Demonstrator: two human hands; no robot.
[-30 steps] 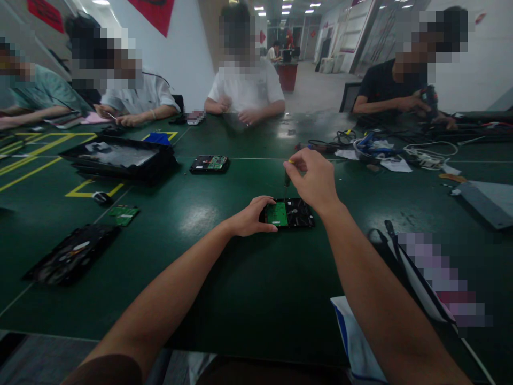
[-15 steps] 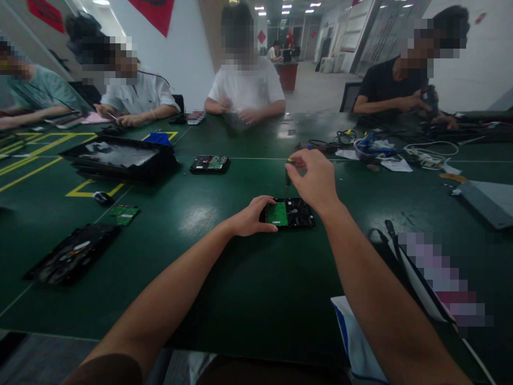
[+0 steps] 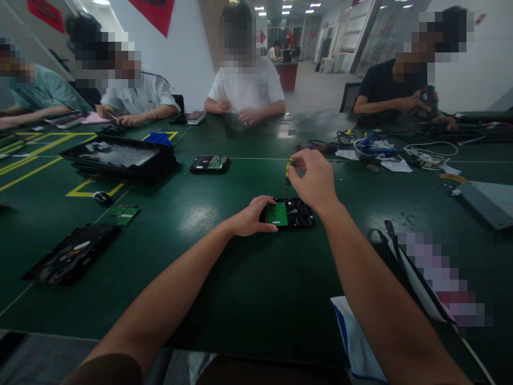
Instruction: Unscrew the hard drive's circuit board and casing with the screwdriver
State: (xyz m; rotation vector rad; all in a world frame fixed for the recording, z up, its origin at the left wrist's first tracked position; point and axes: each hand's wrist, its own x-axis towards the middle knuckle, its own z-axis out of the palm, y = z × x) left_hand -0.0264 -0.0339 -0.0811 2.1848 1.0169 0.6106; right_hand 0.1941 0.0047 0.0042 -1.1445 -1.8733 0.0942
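A black hard drive (image 3: 300, 213) with a green circuit board (image 3: 277, 214) on its left half lies flat on the dark green table. Around its left end my left hand (image 3: 256, 216) is closed, thumb along the near edge and fingers at the far edge. Above the drive, my right hand (image 3: 315, 179) pinches the handle of a yellow and black screwdriver (image 3: 287, 172). The screwdriver stands upright, its shaft pointing down at the right edge of the circuit board. Whether its tip sits in a screw is too small to tell.
Another hard drive (image 3: 209, 164) lies beyond my left hand. To the left are a loose circuit board (image 3: 125, 214), a larger black drive part (image 3: 74, 254), a mouse (image 3: 103, 198) and a black tray (image 3: 120, 160). Cables (image 3: 372, 147) lie at the back right. Several people sit across the table.
The screwdriver's handle has turned in my right fingers and shows more yellow now. My left hand and the hard drive have stayed in place.
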